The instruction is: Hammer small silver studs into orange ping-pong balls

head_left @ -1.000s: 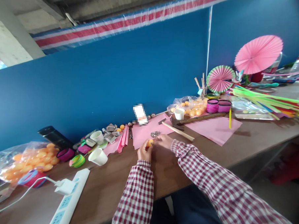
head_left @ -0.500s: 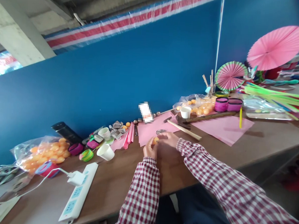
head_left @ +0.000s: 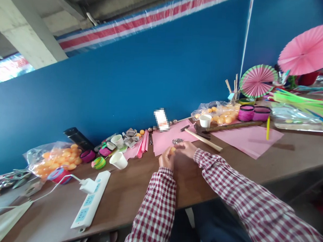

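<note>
Above the middle of the brown table, my left hand (head_left: 166,159) is closed around an orange ping-pong ball (head_left: 173,150), which shows above its fingers. My right hand (head_left: 187,149) meets the ball from the right, its thumb and fingers drawn together at the ball's side. Whether a small thing sits between those right fingers is hidden. Just beyond both hands, a little heap of small silvery pieces (head_left: 177,140) lies on pink paper (head_left: 160,140). A hammer (head_left: 203,139) with a pale wooden handle rests across the paper's right side.
At the left are a bag of orange balls (head_left: 59,159), a white power strip (head_left: 92,202) and a paper cup (head_left: 118,161). Rightward lie a long-handled tool (head_left: 230,127), another pink sheet (head_left: 247,141) and a second ball bag (head_left: 220,114). A blue partition (head_left: 125,80) stands behind.
The view has swung slightly left, so the things on the table appear further right. Both hands stay together at the ball, which shows a little less between the fingers.
</note>
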Action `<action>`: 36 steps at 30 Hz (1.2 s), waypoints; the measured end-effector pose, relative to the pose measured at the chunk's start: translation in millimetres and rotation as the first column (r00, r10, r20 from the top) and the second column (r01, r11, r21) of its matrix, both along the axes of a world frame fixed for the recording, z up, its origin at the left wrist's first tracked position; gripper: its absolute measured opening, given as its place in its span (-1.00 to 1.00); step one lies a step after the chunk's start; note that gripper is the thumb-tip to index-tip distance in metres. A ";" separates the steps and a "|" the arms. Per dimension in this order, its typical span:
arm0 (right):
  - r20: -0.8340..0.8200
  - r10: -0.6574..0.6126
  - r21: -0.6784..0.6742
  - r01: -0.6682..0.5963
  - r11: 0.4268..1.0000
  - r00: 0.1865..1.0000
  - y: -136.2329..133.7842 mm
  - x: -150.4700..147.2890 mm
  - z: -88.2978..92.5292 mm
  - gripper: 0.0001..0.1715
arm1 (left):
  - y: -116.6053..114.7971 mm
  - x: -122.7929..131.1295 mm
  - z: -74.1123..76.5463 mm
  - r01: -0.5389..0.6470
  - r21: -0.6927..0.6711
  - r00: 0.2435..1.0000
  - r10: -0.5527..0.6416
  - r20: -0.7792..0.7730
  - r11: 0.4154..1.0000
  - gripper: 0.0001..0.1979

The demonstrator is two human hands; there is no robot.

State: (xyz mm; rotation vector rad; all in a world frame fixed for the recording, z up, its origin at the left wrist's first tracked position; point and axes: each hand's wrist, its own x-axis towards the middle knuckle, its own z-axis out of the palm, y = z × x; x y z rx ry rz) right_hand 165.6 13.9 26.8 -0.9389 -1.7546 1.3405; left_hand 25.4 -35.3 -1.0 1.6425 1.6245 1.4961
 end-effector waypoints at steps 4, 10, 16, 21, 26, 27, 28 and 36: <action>0.022 -0.027 0.044 0.026 0.999 0.999 0.4 -0.2 -0.3 -0.70 | 1.6 0.8 -2.8 -0.010 0.002 1.000 0.010 -0.010 1.000 -0.61; 0.070 -0.103 0.170 0.090 0.981 0.992 -0.9 -3.4 -1.2 -0.72 | 2.1 3.1 -3.0 0.042 0.012 0.986 -0.043 0.163 0.999 -0.61; 0.198 -0.416 0.328 0.340 0.881 0.887 16.9 14.9 -3.3 -0.67 | 2.2 1.4 0.1 -0.078 -0.013 0.965 0.079 0.251 0.997 -0.61; 0.379 -0.558 0.436 0.389 0.811 0.738 37.6 22.7 -9.9 -0.78 | 3.5 0.8 -2.4 -0.055 -0.011 0.951 0.055 0.305 0.998 -0.53; 0.495 -0.572 0.492 0.331 0.805 0.654 46.5 9.8 -13.5 -0.78 | 1.7 0.4 -0.6 -0.039 0.000 0.949 0.037 0.313 0.999 -0.52; 0.508 -0.576 0.501 0.324 0.803 0.641 47.3 7.8 -14.1 -0.79 | 0.9 0.6 0.9 -0.045 -0.002 0.950 0.043 0.309 0.999 -0.53; 0.519 -0.579 0.509 0.318 0.800 0.629 48.0 6.4 -14.6 -0.79 | -0.1 1.1 2.8 -0.050 -0.003 0.950 0.049 0.308 0.999 -0.53; 0.548 -0.602 0.548 0.294 0.783 0.581 45.8 5.3 -16.7 -0.75 | -4.3 2.9 10.8 -0.062 -0.044 0.953 0.072 0.296 0.997 -0.53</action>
